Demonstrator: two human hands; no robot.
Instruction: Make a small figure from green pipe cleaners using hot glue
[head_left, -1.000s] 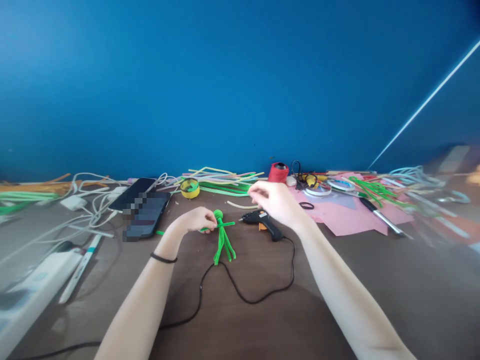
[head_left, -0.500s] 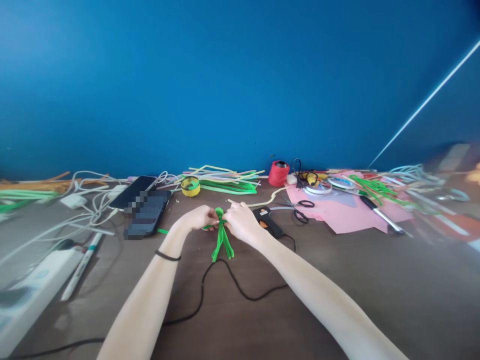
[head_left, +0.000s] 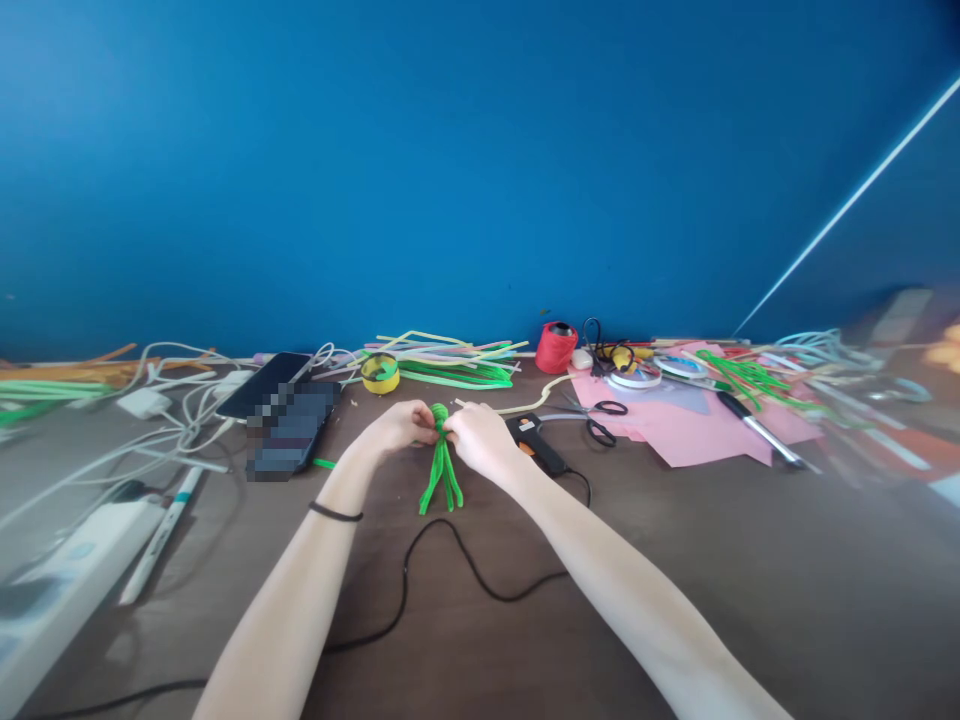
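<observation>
Hands meet at the middle of the brown counter [head_left: 750,560]: the left hand [head_left: 394,428] and right hand [head_left: 480,440] each have their grip pinched closed on the green pipe-cleaner figure [head_left: 441,470], whose legs hang down. Just beside the right hand lies a black glue gun [head_left: 538,446].

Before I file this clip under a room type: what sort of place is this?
Probably a home craft desk: green pipe cleaners lie in a pile, with a glue gun, scissors and pink paper on the table.
</observation>
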